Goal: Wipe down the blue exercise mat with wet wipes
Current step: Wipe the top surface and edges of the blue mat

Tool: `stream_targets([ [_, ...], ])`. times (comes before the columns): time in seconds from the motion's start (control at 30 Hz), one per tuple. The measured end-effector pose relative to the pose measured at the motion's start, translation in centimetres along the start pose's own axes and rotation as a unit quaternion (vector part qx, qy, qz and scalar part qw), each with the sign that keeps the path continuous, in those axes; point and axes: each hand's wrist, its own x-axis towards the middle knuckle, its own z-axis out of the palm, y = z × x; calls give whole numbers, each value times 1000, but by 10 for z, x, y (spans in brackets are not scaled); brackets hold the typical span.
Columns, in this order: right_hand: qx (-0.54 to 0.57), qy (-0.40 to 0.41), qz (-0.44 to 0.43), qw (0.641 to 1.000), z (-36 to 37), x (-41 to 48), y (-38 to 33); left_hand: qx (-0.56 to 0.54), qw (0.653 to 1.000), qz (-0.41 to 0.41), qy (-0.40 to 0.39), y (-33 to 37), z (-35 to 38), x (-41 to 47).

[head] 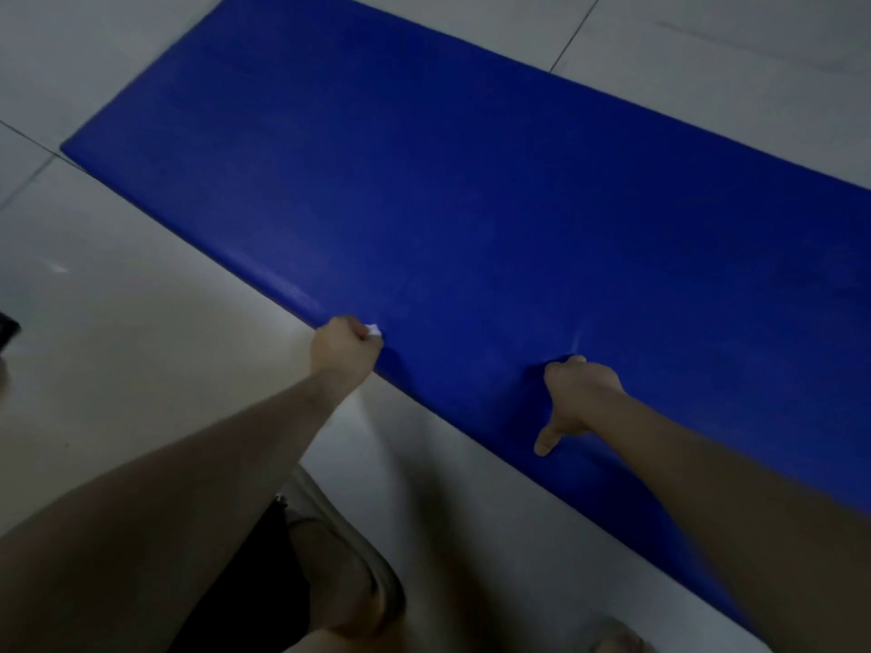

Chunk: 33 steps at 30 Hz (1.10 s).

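Note:
The blue exercise mat (471, 190) lies spread across the pale tiled floor, running from upper left to lower right. My left hand (344, 348) grips the mat's near edge with curled fingers, and a small white wet wipe (373, 329) pokes out of that fist. My right hand (577, 393) grips the same near edge further right. Its fingers are curled over the mat's lip, which puckers there, and its thumb points down toward me.
Light grey floor tiles (118, 299) surround the mat. My legs and a sandalled foot (372, 591) are at the bottom, just short of the mat's near edge. A dark object (7, 329) sits at the far left edge.

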Motion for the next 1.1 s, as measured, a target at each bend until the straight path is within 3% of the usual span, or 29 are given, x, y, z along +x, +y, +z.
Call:
stream_targets([
  [0.27,-7,16,-12,1000,3,1,3,18,970,181,-160,71,94,-132],
  [0.43,-5,10,-16,1000,2,3,3,97,946,270,-151,58,82,-114],
  [0.53,-7,10,-16,1000,3,3,4,122,957,248,-87,36,52,-70],
  [0.73,-7,14,-21,1000,3,4,4,72,992,99,30,-15,-7,7],
  [0.9,-8,13,-24,1000,2,5,4,-26,994,98,33,-9,19,-17],
  [1.1,-14,17,-28,999,2,4,4,-102,985,125,-58,21,67,-90],
])
